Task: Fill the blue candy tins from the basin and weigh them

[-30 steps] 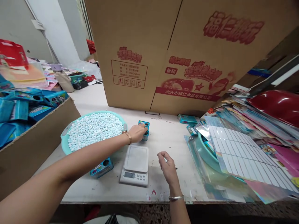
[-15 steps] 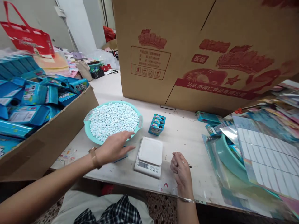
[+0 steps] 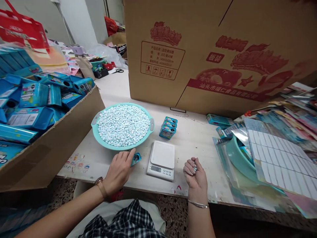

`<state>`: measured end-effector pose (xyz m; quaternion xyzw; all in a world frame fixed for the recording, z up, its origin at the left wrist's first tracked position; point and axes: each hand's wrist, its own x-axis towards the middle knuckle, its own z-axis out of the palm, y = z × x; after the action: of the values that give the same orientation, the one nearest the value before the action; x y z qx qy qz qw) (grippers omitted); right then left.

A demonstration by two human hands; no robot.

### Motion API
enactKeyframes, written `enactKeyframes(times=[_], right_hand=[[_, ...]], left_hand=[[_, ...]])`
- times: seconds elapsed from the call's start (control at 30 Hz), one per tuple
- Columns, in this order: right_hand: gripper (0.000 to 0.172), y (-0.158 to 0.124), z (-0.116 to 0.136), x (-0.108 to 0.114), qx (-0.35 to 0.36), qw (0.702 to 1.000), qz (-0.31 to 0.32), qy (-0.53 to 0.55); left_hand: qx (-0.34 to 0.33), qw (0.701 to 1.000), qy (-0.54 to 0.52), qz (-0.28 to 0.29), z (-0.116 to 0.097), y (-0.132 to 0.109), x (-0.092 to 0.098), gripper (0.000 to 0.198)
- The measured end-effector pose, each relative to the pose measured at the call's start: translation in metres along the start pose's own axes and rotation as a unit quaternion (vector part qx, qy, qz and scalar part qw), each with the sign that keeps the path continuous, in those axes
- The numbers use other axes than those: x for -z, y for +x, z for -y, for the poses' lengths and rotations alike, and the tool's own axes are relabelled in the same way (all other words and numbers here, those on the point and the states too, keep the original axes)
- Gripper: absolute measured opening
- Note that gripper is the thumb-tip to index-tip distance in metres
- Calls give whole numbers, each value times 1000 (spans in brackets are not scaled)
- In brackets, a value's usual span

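My left hand (image 3: 120, 169), with a watch at the wrist, is closed around a small blue candy box (image 3: 136, 159) low over the table, just in front of the basin. Most of that box is hidden behind my fingers. To the right of the scale, my right hand (image 3: 196, 177) is turned palm up with curled fingers, and a few pale candies (image 3: 195, 169) show inside it. Between the hands sits a white kitchen scale (image 3: 162, 155) with a bare top. A turquoise basin (image 3: 104, 142) full of pale blue candies (image 3: 123, 124) stands behind my left hand.
Three blue boxes (image 3: 168, 127) stand in a row behind the scale. An open carton (image 3: 74, 127) of blue boxes is at left. A large cardboard box (image 3: 158, 89) blocks the back. At right, plastic sheets (image 3: 267, 155) partly cover another turquoise basin (image 3: 232, 152).
My left hand has come down from the basin's edge to the blue box and taken hold of it. My right hand has turned palm up, showing candies. The view has shifted slightly.
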<state>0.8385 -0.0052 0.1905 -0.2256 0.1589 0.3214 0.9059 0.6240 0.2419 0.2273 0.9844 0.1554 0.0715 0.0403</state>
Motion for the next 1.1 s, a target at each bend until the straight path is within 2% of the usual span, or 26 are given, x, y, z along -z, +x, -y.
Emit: enactKeyframes(times=[0.07,0.13,0.23,0.3,0.43,0.53,0.6,0.67,0.77,0.83,0.93,1.03,1.1], right_hand=[[9,-2,2,4,-2,1000,-16,10],[13,-2,4,5,-1,999,-40,26],[18,0,6,-1,14,995,-83,55],[18,3,7,-10,33,991,-110,65],[9,9,11,-32,65,987,-140,39],[10,13,16,-43,82,989,-123,26],[10,17,19,-46,92,991,-94,24],[8,20,20,-48,100,993,-68,17],[5,25,19,-52,102,994,-47,6],[5,27,16,-57,103,994,-41,2],[6,29,11,-69,113,993,-37,-23],[7,29,4,-82,138,987,-29,-72],[11,29,-2,-91,160,981,-28,-106]], left_hand=[[6,998,-61,2,-1,-2,1,54],[-8,992,-129,-5,-7,4,10,54],[-50,975,-215,-23,-28,31,29,55],[-80,964,-254,-22,-44,57,33,56],[-132,948,-289,17,-72,108,13,59],[-143,946,-286,58,-80,126,-5,64],[-136,944,-296,49,-77,127,-5,71],[-110,941,-320,-4,-70,120,3,80],[-22,925,-368,-89,-53,103,22,79],[49,906,-404,-115,-43,90,29,71],[109,882,-443,-117,-32,74,30,60],[125,873,-459,-109,-29,64,25,55],[119,877,-454,-98,-30,62,23,52]])
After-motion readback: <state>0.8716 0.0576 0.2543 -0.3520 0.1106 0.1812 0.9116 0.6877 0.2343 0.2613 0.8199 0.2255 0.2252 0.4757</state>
